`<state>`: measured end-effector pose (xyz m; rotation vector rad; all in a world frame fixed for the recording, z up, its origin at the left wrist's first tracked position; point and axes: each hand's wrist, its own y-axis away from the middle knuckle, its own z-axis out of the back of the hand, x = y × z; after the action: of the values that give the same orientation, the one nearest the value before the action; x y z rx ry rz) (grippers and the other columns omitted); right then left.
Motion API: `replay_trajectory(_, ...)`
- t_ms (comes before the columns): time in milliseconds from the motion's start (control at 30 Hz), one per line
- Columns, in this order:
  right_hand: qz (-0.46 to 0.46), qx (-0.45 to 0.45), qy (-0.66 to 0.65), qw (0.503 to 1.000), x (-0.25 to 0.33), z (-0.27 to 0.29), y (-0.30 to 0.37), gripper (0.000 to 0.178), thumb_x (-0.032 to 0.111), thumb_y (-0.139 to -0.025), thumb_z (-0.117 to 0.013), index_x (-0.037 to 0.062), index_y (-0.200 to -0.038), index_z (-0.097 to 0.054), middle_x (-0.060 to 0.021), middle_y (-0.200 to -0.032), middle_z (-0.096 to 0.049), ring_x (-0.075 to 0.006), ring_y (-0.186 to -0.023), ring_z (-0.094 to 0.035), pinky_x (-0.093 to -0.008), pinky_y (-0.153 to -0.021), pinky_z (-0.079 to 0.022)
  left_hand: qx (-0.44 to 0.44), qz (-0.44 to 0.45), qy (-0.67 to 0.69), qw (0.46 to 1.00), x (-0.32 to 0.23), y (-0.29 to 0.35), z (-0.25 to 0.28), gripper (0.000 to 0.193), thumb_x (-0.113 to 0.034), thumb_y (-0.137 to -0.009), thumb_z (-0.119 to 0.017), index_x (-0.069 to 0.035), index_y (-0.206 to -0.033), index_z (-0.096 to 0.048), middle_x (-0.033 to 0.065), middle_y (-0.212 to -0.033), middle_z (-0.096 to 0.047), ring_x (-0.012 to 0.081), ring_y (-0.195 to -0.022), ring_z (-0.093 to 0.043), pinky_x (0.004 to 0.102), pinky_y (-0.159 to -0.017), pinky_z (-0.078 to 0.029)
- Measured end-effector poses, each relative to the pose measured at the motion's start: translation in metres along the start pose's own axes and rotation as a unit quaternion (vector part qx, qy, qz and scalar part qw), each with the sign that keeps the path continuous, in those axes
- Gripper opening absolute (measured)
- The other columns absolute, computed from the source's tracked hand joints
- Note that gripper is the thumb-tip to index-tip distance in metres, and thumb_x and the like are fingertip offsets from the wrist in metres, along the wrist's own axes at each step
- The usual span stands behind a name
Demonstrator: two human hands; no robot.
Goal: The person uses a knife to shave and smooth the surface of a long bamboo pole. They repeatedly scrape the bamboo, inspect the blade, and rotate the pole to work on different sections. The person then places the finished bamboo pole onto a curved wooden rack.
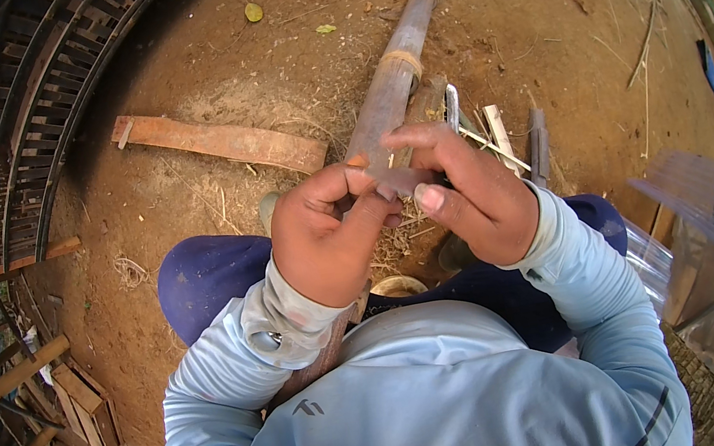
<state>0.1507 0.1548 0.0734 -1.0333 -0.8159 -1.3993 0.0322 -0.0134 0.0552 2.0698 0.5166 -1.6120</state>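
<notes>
My left hand [321, 233] is closed in a pinch at the near end of the bamboo pole, in front of my body. Between both hands is a small, flat, grey-brown piece [406, 180], too blurred to name its kind. The left thumb and fingertips grip its left end. My right hand [485, 203] has its thumb and bent fingers around the other end. Just beyond the hands, the thick bamboo pole [392, 91], bound with a tan band, lies pointing away. A shiny metal loop [451, 105] stands beside it, its lower part hidden.
A reddish-brown plank [218, 144] lies left on the dirt floor. Wood strips [500, 137] and a dark stick [538, 147] lie beyond my right hand. A slatted bamboo frame [1, 158] curves along the left; clear corrugated sheets [709, 204] stand at the right.
</notes>
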Motion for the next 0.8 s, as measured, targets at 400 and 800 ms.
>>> replay_trajectory(400,-0.095,0.059,-0.081,0.99,0.01,0.005,-0.003,0.048,0.02,-0.099,-0.057,0.0032,-0.14,-0.039,-0.011,-0.079,-0.062,-0.0204,-0.071,-0.062,-0.0321,-0.065,-0.046,0.024,-0.047,-0.106,0.993,0.0,-0.001,0.004,0.01,0.001,-0.088,-0.059,0.002,-0.092,-0.067,0.0093,-0.087,-0.067,0.013,-0.076,-0.063,0.0315,-0.086,-0.051)
replay_trajectory(800,-0.135,0.095,-0.156,0.974,0.011,0.007,-0.001,0.04,0.019,-0.099,-0.056,0.0018,-0.129,-0.036,-0.009,-0.077,-0.062,-0.0149,-0.07,-0.058,-0.03,-0.066,-0.045,0.063,-0.255,-0.238,0.935,-0.006,-0.01,0.006,0.015,0.003,-0.084,-0.058,0.001,-0.096,-0.066,0.0139,-0.083,-0.064,0.0281,-0.074,-0.06,0.0375,-0.08,-0.047)
